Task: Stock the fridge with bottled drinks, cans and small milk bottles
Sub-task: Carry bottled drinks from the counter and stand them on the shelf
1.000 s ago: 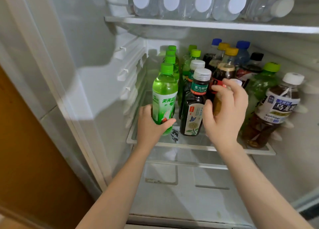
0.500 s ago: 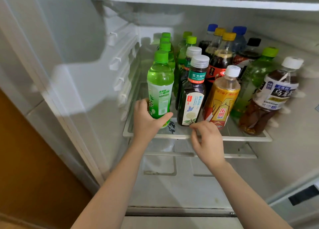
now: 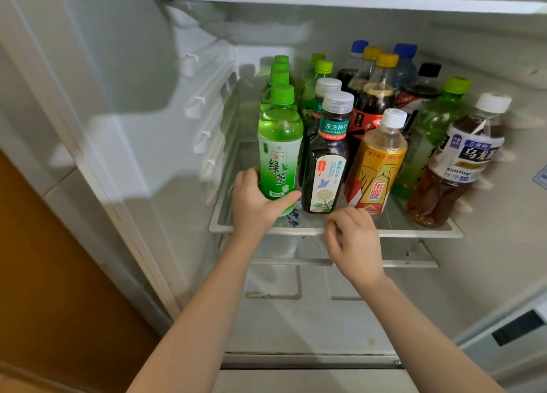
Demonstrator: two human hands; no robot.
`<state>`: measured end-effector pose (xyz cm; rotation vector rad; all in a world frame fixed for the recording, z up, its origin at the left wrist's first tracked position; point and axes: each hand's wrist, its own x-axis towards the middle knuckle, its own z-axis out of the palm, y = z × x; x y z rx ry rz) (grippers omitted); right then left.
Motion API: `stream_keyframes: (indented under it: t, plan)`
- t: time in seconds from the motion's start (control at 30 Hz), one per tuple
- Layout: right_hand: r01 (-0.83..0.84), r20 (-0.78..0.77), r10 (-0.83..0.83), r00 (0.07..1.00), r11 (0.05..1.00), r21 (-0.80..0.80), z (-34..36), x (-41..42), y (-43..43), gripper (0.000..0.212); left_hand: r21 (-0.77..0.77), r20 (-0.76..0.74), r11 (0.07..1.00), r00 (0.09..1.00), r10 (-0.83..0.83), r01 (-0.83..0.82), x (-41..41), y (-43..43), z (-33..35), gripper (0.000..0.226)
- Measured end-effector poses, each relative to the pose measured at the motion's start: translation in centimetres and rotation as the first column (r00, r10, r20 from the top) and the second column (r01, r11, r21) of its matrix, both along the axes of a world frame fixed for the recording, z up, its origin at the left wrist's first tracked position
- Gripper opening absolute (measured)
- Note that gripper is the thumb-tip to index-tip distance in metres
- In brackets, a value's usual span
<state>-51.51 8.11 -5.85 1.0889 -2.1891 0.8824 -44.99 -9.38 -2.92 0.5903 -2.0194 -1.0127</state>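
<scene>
My left hand (image 3: 257,204) grips the base of a green tea bottle (image 3: 279,144) standing at the front left of the glass fridge shelf (image 3: 414,231). To its right stand a dark jasmine tea bottle (image 3: 327,162) and a yellow energy drink bottle (image 3: 376,167). My right hand (image 3: 353,238) hovers in front of the shelf edge, just below the yellow bottle, fingers loosely curled and holding nothing. A brown oolong tea bottle (image 3: 455,167) stands at the front right. Behind these are several more bottles with green, yellow, blue and black caps.
An upper shelf (image 3: 325,0) carries clear water bottles lying on their sides. The fridge's left wall has white rail ribs (image 3: 204,120). Below the glass shelf lies the white fridge floor (image 3: 296,318). Bare shelf space shows at the left, beside the green bottles.
My right hand let go of the yellow energy drink bottle and drew back to the shelf's front edge. My left hand stayed on the green tea bottle.
</scene>
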Motion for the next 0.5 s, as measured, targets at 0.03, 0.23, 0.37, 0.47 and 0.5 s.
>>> stream_keyframes:
  t: [0.03, 0.23, 0.37, 0.47, 0.5]
  plan:
    - [0.0, 0.009, 0.0, 1.0, 1.0, 0.002, 0.08, -0.01, 0.05, 0.009, -0.02, 0.011, 0.999, 0.999, 0.031, -0.031, -0.27, 0.16, 0.05, 0.063]
    - [0.001, 0.027, -0.001, 1.0, 1.0, 0.011, 0.29, -0.06, 0.14, 0.009, 0.001, 0.029, 0.999, 0.999, 0.033, -0.033, -0.75, 0.28, 0.36, 0.064]
    - [0.011, 0.037, -0.011, 0.999, 1.0, 0.013, 0.31, -0.12, 0.24, 0.009, -0.028, -0.003, 0.999, 1.0, -0.029, 0.029, -0.82, 0.13, 0.61, 0.062]
    - [0.011, 0.031, -0.011, 0.999, 1.0, 0.01, 0.28, -0.11, 0.25, 0.008, -0.056, -0.002, 0.998, 0.999, -0.033, 0.032, -0.99, 0.06, 0.51, 0.066]
    - [0.01, 0.03, -0.01, 0.999, 1.0, 0.007, 0.28, -0.15, 0.21, 0.008, -0.046, -0.003, 0.998, 0.999, -0.043, 0.043, -1.05, 0.04, 0.47, 0.066]
